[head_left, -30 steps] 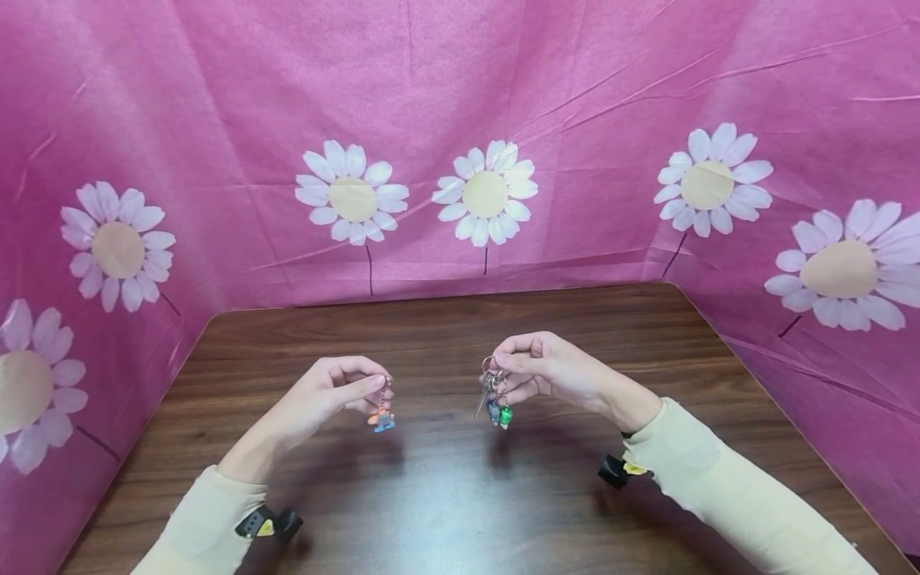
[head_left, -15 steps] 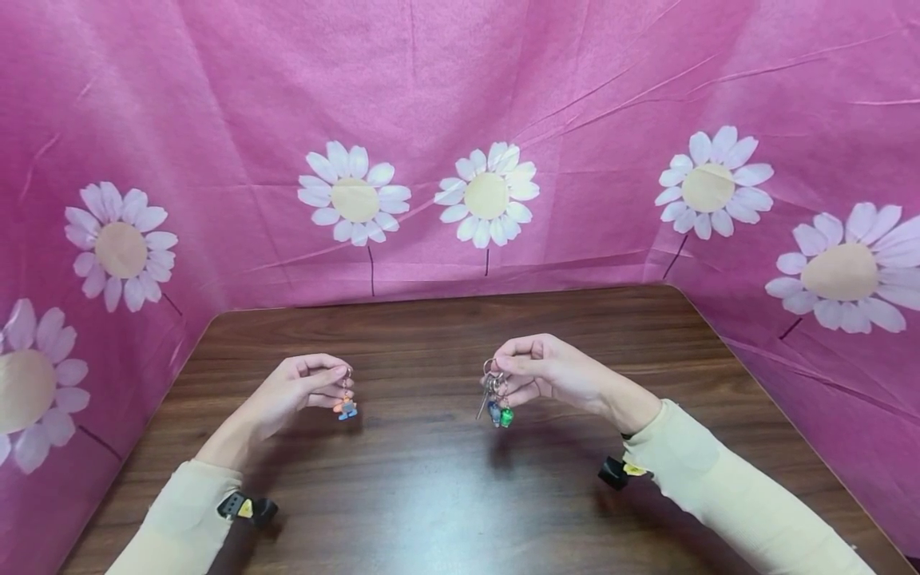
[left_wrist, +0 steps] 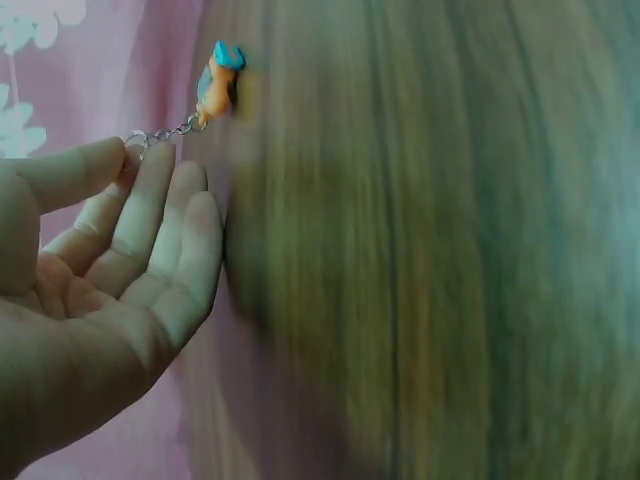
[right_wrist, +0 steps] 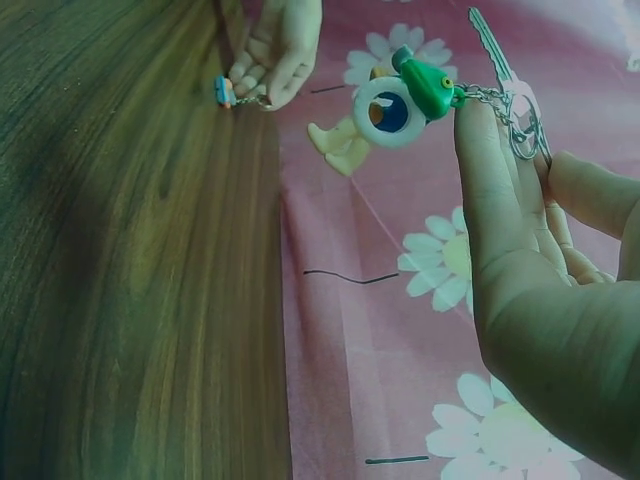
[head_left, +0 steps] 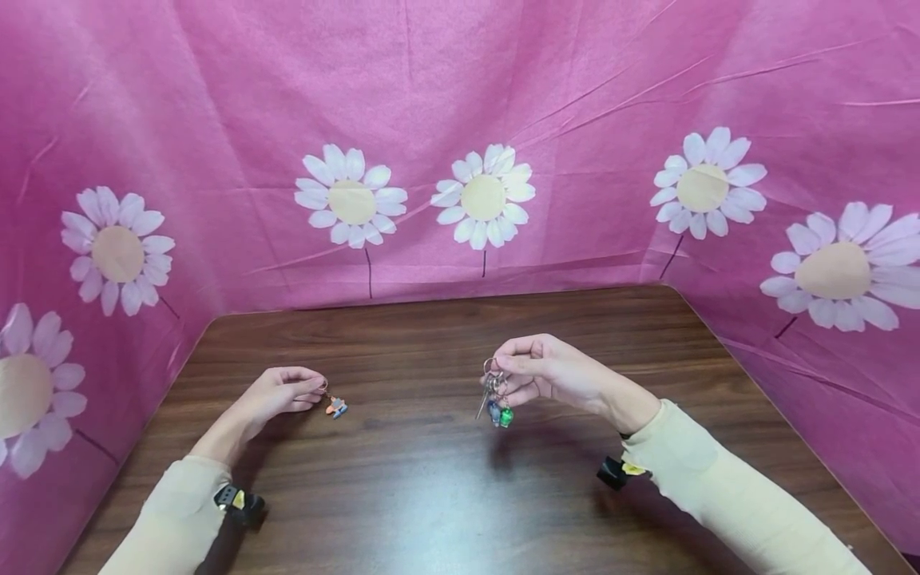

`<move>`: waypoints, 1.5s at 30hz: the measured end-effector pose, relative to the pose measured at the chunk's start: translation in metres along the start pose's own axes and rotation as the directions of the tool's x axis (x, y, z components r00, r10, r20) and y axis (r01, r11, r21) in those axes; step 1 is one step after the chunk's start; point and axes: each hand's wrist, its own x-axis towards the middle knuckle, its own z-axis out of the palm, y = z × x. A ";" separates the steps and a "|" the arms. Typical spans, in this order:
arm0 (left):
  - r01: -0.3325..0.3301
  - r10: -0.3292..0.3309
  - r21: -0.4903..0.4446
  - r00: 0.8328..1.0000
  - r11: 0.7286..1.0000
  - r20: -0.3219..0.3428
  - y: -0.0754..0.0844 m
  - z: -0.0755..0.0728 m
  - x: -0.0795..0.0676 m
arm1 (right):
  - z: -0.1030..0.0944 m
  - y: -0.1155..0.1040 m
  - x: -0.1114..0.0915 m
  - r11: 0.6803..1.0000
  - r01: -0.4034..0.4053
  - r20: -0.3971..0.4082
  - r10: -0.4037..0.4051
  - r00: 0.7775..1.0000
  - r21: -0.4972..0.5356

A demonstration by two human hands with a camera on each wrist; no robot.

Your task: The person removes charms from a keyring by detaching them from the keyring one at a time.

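My left hand (head_left: 280,395) pinches the ring of a keychain between thumb and forefinger, at the left of the table. From its short chain hangs an orange and blue figure charm (head_left: 336,407), which also shows in the left wrist view, close over the wood. Right of centre, my right hand (head_left: 549,371) pinches a key ring (head_left: 490,366) up off the table. On that ring hang a metal key (right_wrist: 492,50), a green charm (head_left: 506,417) and a dark bluish charm (head_left: 493,412). In the right wrist view a white ring-shaped part (right_wrist: 362,112) lies beside the green charm.
The brown wooden table (head_left: 431,495) has a far edge against a pink cloth (head_left: 589,96) with white daisies. The cloth also rises along both sides. Dark wrist cameras sit at both sleeves (head_left: 168,511).
My left hand has moved left, away from the right hand, carrying the keychain, and has lowered in the last half second. My right hand with the key ring has stayed nearly still.
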 end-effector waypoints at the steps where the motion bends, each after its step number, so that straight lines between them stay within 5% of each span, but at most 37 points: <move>1: 0.013 -0.013 0.011 1.000 1.000 -0.017 -0.002 -0.002 0.000 | 0.000 0.000 0.000 1.000 -0.003 -0.002 0.003 1.000 0.000; 7: 0.065 -0.062 0.040 0.995 0.997 -0.075 -0.009 -0.013 0.001 | 0.002 0.001 0.004 1.000 -0.021 -0.010 0.021 1.000 -0.012; 24: 0.130 -0.122 0.087 0.988 0.988 -0.092 -0.005 -0.014 0.002 | 0.002 0.002 0.006 0.999 -0.026 -0.010 0.026 1.000 -0.021; 37: 0.118 -0.111 0.076 0.990 0.990 -0.087 -0.005 -0.013 0.003 | 0.003 -0.001 0.006 0.999 -0.031 -0.027 0.031 0.999 -0.011; 45: 0.077 -0.075 0.084 0.997 0.993 -0.033 0.008 -0.005 0.003 | 0.003 -0.005 0.008 0.999 -0.033 -0.061 0.032 0.998 -0.003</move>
